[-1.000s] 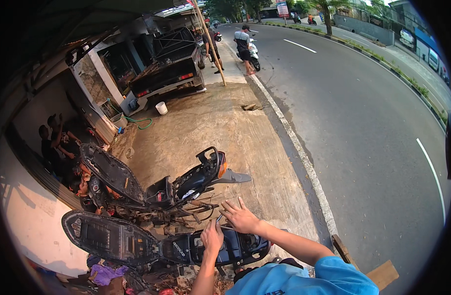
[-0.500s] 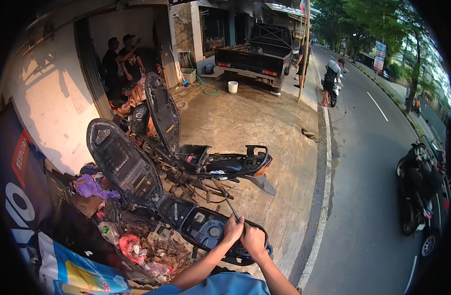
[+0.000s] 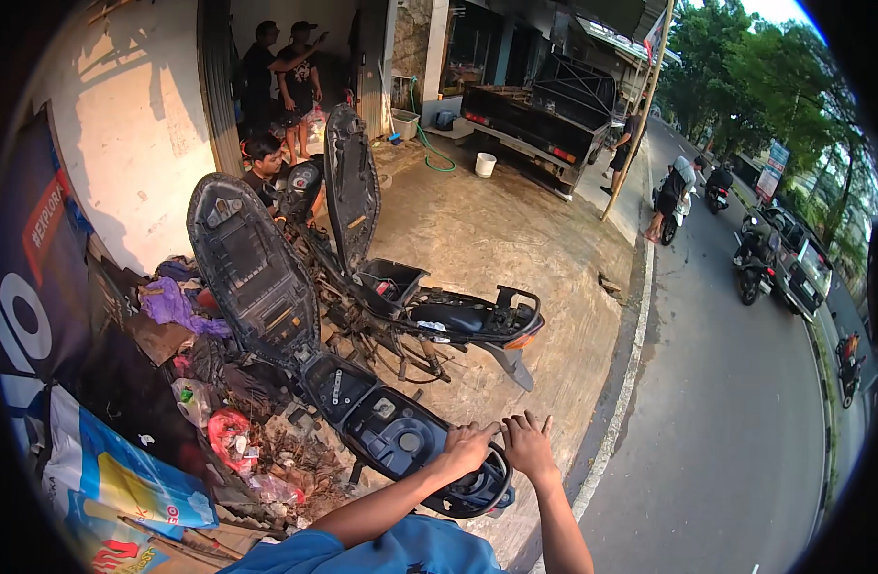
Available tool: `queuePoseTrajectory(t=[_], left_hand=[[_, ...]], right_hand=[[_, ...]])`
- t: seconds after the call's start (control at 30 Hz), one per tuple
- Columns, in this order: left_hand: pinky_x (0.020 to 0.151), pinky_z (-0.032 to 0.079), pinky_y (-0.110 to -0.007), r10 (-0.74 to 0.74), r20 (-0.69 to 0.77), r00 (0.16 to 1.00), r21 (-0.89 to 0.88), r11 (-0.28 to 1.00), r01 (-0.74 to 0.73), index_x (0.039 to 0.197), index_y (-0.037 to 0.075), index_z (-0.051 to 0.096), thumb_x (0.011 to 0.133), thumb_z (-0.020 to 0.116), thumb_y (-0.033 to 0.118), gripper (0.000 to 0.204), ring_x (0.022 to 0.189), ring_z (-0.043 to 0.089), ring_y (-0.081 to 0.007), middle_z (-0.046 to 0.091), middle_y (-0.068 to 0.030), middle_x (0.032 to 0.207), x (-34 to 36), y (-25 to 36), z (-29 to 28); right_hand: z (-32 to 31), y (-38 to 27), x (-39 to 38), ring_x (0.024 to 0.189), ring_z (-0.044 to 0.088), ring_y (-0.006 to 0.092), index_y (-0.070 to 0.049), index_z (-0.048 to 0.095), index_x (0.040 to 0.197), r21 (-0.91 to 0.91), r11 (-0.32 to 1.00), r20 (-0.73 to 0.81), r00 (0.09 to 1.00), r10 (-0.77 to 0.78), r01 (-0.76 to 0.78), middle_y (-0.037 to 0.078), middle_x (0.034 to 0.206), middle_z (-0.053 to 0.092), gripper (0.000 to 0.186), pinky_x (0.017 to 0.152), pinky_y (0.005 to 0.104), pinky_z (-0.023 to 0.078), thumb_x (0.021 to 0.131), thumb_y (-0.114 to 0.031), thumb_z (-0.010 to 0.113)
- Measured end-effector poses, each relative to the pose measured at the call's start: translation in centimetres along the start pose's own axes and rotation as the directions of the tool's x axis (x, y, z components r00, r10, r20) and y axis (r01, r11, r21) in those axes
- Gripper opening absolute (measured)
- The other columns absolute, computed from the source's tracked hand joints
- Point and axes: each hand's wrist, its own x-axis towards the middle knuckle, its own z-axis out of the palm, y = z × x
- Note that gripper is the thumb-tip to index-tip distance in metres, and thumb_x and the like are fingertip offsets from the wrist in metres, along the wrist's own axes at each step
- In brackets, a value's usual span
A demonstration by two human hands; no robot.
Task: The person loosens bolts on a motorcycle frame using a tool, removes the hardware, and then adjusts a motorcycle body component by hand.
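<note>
Just in front of me stands a black scooter (image 3: 357, 407) with its long seat (image 3: 247, 263) tipped up, showing the seat's underside. Over the scooter's tail, my left hand (image 3: 469, 447) has its fingers bent, with the index finger reaching toward my other hand. Whatever it may hold is too small to make out. Beside it, my right hand (image 3: 529, 446) is open, its fingers spread, close to the black rear grab rail (image 3: 506, 478). The two hands nearly meet at the fingertips.
Another partly stripped scooter (image 3: 467, 316) stands just beyond, its seat raised, with a person (image 3: 265, 167) crouching behind it. Rubbish (image 3: 233, 435) lies along the left. A white bucket (image 3: 485, 165) and black pickup (image 3: 539, 115) are farther off. Motorbikes (image 3: 753, 268) pass on the road.
A dark rod held in both hands is out of sight now. The hands have come apart a little, and the right one has opened. The view has shifted; the passing motorbike is farther up the road.
</note>
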Motion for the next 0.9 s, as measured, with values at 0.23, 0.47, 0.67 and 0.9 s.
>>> queuePoseTrajectory(t=[0.23,0.47,0.67,0.9], left_hand=[[0.115,0.005,-0.068,0.065,-0.37,0.927,0.177,0.984,0.002,0.144,0.009,0.049,0.096,0.053,0.037,0.056,0.148,0.011,-0.0462,0.022,-0.027,0.158,1.0,-1.5,-0.2],[0.096,0.047,-0.05,-0.357,0.151,0.922,-0.617,0.694,0.37,0.118,0.001,0.066,0.093,0.056,0.046,0.053,0.113,0.061,-0.0427,0.065,-0.0284,0.115,3.1,-3.2,1.0],[0.078,0.053,-0.048,-0.284,0.156,0.946,-0.611,0.724,0.318,0.103,0.009,0.07,0.092,0.057,0.037,0.033,0.093,0.068,-0.0405,0.071,-0.0208,0.097,3.3,-3.2,0.8],[0.076,0.051,-0.053,0.065,-0.024,0.998,-0.188,0.98,-0.069,0.116,0.009,0.059,0.093,0.052,0.013,0.024,0.091,0.066,-0.0411,0.069,-0.0212,0.095,3.1,-3.1,-2.8]], right_hand=[[2.7,-1.0,-0.3,0.068,0.067,0.0435,-0.006,0.068,0.091,0.018,0.97,0.216,0.948,0.232,-0.242,0.025,0.075,0.067,0.034,0.065,0.0526,0.055,0.1,-0.034,0.05],[5.1,-5.9,-0.9,0.07,0.068,0.0458,-0.002,0.067,0.097,0.074,0.884,0.147,0.882,0.448,-0.461,0.029,0.076,0.067,0.031,0.064,0.0546,0.055,0.095,-0.03,0.051],[4.5,-6.4,-1.7,0.077,0.068,0.0464,0.001,0.064,0.112,0.146,0.879,0.215,0.882,0.42,-0.454,0.03,0.081,0.068,0.036,0.072,0.0569,0.054,0.095,-0.027,0.048],[0.1,-2.8,1.0,0.132,0.044,0.0456,-0.007,0.052,0.138,0.209,0.916,-0.073,0.929,0.363,-0.341,0.027,0.142,0.048,0.046,0.107,0.0529,0.039,0.098,-0.029,0.051]])
